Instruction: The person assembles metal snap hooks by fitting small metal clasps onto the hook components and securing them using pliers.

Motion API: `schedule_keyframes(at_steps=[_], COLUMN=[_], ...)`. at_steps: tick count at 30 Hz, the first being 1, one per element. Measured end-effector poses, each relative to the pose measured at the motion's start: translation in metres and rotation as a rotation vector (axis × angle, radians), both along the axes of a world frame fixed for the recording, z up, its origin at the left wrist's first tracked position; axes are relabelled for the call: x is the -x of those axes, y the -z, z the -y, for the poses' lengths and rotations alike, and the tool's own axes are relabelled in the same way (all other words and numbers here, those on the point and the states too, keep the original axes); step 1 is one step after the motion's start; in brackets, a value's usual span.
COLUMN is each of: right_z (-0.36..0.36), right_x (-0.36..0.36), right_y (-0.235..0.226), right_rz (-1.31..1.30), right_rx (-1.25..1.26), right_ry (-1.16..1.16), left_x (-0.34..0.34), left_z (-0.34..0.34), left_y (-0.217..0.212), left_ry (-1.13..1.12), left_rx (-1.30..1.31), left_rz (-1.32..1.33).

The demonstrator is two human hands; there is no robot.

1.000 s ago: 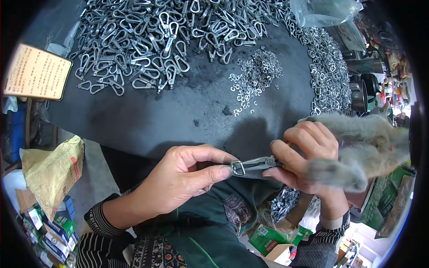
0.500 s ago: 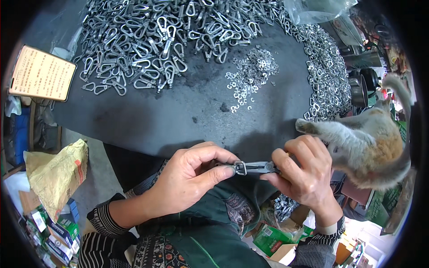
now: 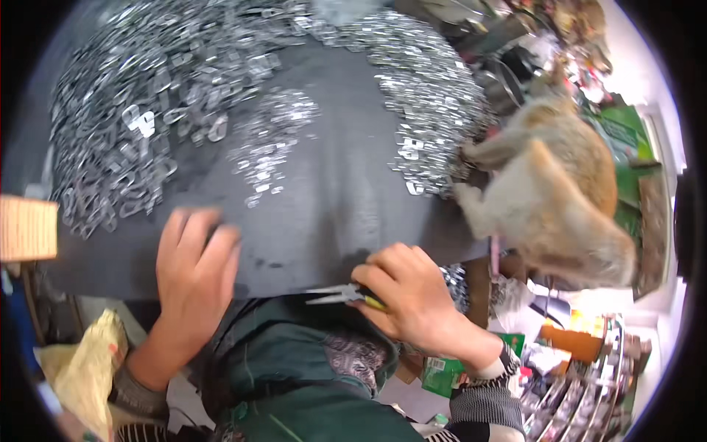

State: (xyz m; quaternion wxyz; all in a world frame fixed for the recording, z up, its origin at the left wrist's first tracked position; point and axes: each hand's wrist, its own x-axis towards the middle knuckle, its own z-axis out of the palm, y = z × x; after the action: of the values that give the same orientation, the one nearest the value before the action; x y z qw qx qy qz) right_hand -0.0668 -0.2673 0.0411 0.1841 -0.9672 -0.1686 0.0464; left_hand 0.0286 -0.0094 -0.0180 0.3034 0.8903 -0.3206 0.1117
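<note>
My right hand (image 3: 420,302) is closed round needle-nose pliers (image 3: 335,295) with a yellow grip, above the table's near edge. Their jaws point left, slightly apart, with nothing between them. Over the near left part of the dark table (image 3: 331,221), my left hand (image 3: 193,276) has its fingers stretched forward and somewhat apart. Motion smears its fingertips, and nothing shows in it. Beyond it lies a large heap of metal snap hooks (image 3: 125,162). A smaller pile of tiny C-shaped metal rings (image 3: 269,147) sits mid-table. Metal rings or links (image 3: 427,96) are heaped along the right side.
A cat (image 3: 545,191) stands at the table's right edge, forepaws beside the heaped links. At the left edge is a phone (image 3: 28,228) with a lit screen. A crumpled yellow bag (image 3: 92,368) lies lower left. Shelves with goods (image 3: 574,390) stand lower right.
The view has swung right. My left hand has left the pliers and moved left and forward; the metal fitting it held no longer shows there. My right hand still holds the pliers.
</note>
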Motion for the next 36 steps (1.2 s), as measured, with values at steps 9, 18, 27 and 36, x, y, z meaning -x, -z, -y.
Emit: schedule_keyframes(at_steps=[9, 18, 27, 36], right_z=[0.045, 0.126, 0.092, -0.026], right_x=[-0.039, -0.066, -0.079, -0.096], right_y=[0.026, 0.036, 0.047, -0.027], right_rz=[0.305, 0.447, 0.362, 0.350], right_rx=[-0.056, 0.187, 0.210, -0.024], right_ry=[0.399, 0.756, 0.558, 0.248], left_x=[0.049, 0.045, 0.006, -0.176], left_z=[0.008, -0.036, -0.029, -0.029], left_y=[0.002, -0.084, -0.093, -0.039], left_ry=[0.387, 0.476, 0.205, -0.034], left_rx=[-0.001, -0.206, -0.338, -0.265], left_rz=[-0.180, -0.028, 0.115, 0.458])
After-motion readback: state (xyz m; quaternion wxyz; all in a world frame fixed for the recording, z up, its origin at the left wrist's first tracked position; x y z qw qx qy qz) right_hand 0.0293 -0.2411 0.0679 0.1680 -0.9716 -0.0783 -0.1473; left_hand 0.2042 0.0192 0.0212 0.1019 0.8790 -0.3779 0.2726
